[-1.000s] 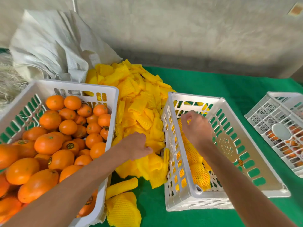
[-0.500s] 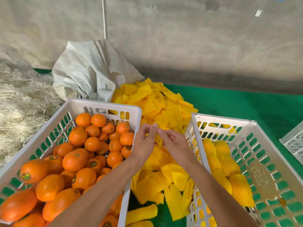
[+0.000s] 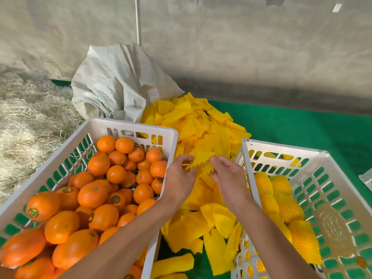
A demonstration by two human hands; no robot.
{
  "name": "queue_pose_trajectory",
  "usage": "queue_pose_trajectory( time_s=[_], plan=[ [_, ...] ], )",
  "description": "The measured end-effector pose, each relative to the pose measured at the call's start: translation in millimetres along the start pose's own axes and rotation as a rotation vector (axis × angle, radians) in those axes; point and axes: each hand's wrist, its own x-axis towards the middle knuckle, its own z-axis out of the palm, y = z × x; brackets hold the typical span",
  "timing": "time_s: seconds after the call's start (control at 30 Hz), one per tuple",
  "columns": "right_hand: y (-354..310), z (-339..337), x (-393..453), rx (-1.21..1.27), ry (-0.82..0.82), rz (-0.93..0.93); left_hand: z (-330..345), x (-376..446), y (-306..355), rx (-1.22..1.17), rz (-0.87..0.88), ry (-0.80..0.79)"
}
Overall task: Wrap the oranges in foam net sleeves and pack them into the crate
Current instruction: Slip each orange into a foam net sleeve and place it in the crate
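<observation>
Two bare forearms reach forward from the bottom edge and meet in the middle of the view. The left hand (image 3: 178, 181) and the right hand (image 3: 228, 179) hold one yellow foam net sleeve (image 3: 202, 165) between them; the fingers of each hand are pinched on its jagged edge, left hand on the left side, right hand on the right, pulling it apart. Under the wrists and just below the fingers lies a loose pile of foam sleeves (image 3: 201, 125) on a green table cover (image 3: 302, 129), the pile stretching away beyond the fingertips. Left of the left hand, touching the forearm, stands a white slotted crate of bare oranges (image 3: 94, 195), heaped full, several with small round stickers. Right of the right hand stands the packing crate (image 3: 340, 200), white and slotted, with a few wrapped oranges (image 3: 281, 204) lying along its near-left wall and most of its floor bare. Beyond the fingers and past the pile slumps a crumpled white woven sack (image 3: 116, 83). Far left of it lies dry straw (image 3: 26, 117), and a pale wall (image 3: 241, 43) closes the background
</observation>
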Motion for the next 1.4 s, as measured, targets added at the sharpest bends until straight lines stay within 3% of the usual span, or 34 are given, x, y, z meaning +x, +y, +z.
queue_pose_trajectory(
  time_s=[0.07, 0.13, 0.3, 0.47, 0.6, 0.7, 0.77, 0.87, 0.93, 1.0, 1.07, 1.17, 1.3, 1.4],
  plan=[
    [-3, -3, 6, 0.383, 0.021, 0.212, -1, 3, 0, -0.076, -0.042, -0.041],
    [-9, -7, 10, 0.567, 0.024, 0.338, -2, 5, 5, -0.336, -0.157, -0.081],
    [-17, -10, 8, 0.565, -0.034, 0.48, -9, 15, 13, -0.724, -0.485, -0.243],
    [-18, -7, 6, 0.448, -0.006, 0.492, -19, 13, 22, -0.877, -0.699, -0.573],
    [-15, -4, 5, 0.401, -0.057, 0.444, -19, 13, 24, -0.749, -0.578, -0.556],
    [-16, -3, 8, 0.439, -0.047, 0.372, -34, 28, 21, -0.756, -0.375, -0.302],
    [-15, -4, 10, 0.454, -0.032, 0.34, -54, 40, 14, -0.63, -0.195, -0.135],
    [-11, -3, 11, 0.432, -0.051, 0.347, -86, 52, -16, 0.08, -0.02, -0.06],
    [-9, -2, 10, 0.406, -0.069, 0.365, -103, 52, -42, 0.632, -0.15, -0.304],
    [-8, -2, 11, 0.398, -0.069, 0.38, -112, 48, -59, 0.892, -0.422, -0.619],
    [-6, -2, 12, 0.385, -0.079, 0.384, -113, 44, -63, 0.853, -0.678, -0.761],
    [-5, -3, 11, 0.376, -0.083, 0.386, -110, 43, -57, 0.737, -0.789, -0.833],
    [-4, -3, 11, 0.377, -0.068, 0.385, -101, 34, -40, 0.962, -0.67, -1.006],
    [-5, -2, 11, 0.381, -0.056, 0.386, -104, 30, -21, 1.038, -0.543, -0.958]
  ],
)
